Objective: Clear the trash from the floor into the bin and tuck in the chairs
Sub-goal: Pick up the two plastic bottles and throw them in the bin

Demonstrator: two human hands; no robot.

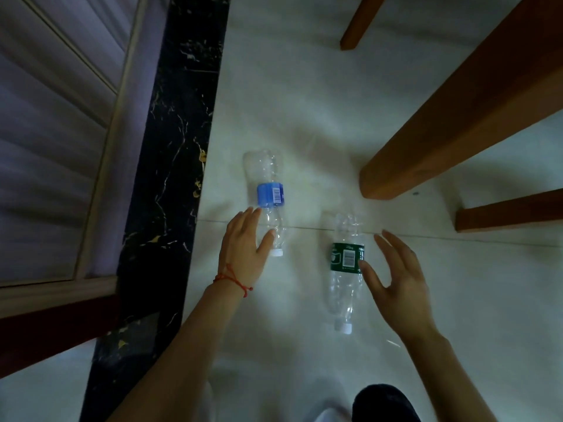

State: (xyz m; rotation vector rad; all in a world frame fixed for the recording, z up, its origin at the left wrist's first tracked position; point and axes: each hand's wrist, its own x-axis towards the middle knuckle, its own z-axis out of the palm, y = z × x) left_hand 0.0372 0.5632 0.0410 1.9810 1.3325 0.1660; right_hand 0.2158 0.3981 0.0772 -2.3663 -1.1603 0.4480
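Observation:
Two empty clear plastic bottles lie on the pale tiled floor. The blue-labelled bottle point(268, 193) lies at centre left, its white cap toward me. My left hand point(245, 243), with a red string at the wrist, is open and spread beside its neck, thumb touching near the cap. The green-labelled bottle point(347, 269) lies to the right, cap also toward me. Just right of it hovers my right hand point(396, 278), fingers apart, thumb at the green label. Neither hand has closed on a bottle. No bin is in view.
Thick wooden legs point(432, 141) of a chair or table stand at upper right, with another leg point(362, 22) at the top and a rail point(511, 211) at the right edge. A black marble strip point(170, 166) and a window frame point(61, 147) run along the left.

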